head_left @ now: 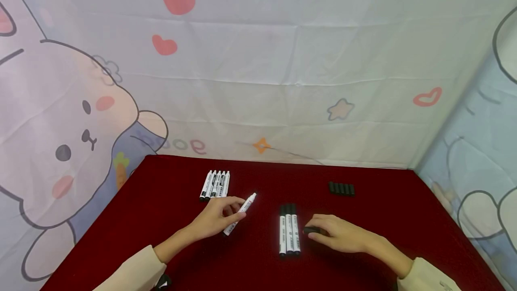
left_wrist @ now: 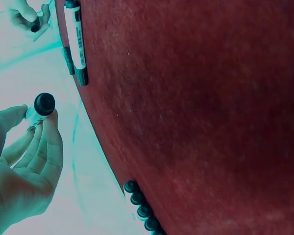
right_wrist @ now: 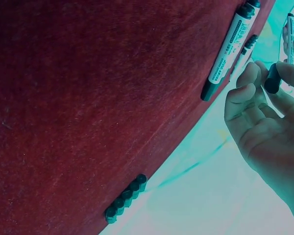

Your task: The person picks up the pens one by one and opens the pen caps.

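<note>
My left hand [head_left: 218, 218] pinches a white marker [head_left: 246, 205] between thumb and fingers, its bare tip slanting up to the right. In the left wrist view the black end of this marker [left_wrist: 44, 104] faces the camera. A small black marker cap [head_left: 312, 230] is pinched in my right hand [head_left: 341, 233], and the right wrist view shows the cap [right_wrist: 272, 79] at the thumb and fingertips. Between the hands, three capped markers [head_left: 289, 233] lie side by side, black caps pointing away from me, just left of the right fingertips.
Several uncapped white markers [head_left: 215, 184] lie in a row behind my left hand. At the back right sits a row of several black caps [head_left: 341, 188]. A dark red cloth [head_left: 383, 210] covers the table, with a printed curtain [head_left: 299, 57] hanging behind.
</note>
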A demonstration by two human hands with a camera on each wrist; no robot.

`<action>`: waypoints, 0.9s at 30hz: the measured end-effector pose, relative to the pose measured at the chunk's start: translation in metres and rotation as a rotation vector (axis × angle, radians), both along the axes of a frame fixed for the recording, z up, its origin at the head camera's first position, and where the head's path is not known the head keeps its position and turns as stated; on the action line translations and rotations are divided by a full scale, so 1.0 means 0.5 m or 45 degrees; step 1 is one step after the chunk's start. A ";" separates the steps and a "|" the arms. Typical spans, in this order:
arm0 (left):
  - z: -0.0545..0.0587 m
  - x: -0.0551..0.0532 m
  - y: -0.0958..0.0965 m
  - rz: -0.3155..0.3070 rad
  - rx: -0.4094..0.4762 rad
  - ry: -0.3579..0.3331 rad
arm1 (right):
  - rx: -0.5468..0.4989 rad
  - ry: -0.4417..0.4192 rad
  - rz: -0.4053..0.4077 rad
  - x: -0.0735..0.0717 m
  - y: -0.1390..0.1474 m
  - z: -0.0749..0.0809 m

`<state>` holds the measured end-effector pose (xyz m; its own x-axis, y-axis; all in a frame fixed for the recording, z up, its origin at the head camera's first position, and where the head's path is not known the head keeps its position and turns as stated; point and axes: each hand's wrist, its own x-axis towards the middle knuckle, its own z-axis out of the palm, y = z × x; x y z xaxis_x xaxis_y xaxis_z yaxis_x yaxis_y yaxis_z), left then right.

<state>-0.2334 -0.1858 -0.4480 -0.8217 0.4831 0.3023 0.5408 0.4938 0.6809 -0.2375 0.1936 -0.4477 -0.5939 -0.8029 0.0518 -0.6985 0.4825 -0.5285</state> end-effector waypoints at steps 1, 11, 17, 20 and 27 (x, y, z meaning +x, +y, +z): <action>-0.001 -0.002 -0.002 0.005 -0.006 0.014 | -0.003 0.003 0.003 -0.001 0.000 -0.001; -0.004 -0.031 -0.027 0.135 -0.124 0.116 | -0.067 0.005 0.025 -0.006 0.010 -0.015; 0.003 -0.062 -0.048 0.283 -0.213 0.190 | -0.091 0.044 0.050 -0.010 0.019 -0.020; 0.002 -0.077 -0.064 0.370 -0.242 0.206 | -0.102 0.029 0.040 -0.010 0.020 -0.020; -0.005 -0.110 -0.113 0.578 -0.254 0.170 | -0.075 -0.015 -0.018 -0.006 0.022 -0.018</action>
<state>-0.2884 -0.2424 -0.4504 -0.9227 0.1455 0.3571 0.3174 0.8125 0.4890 -0.2404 0.2048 -0.4567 -0.6059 -0.7902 0.0915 -0.6852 0.4601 -0.5646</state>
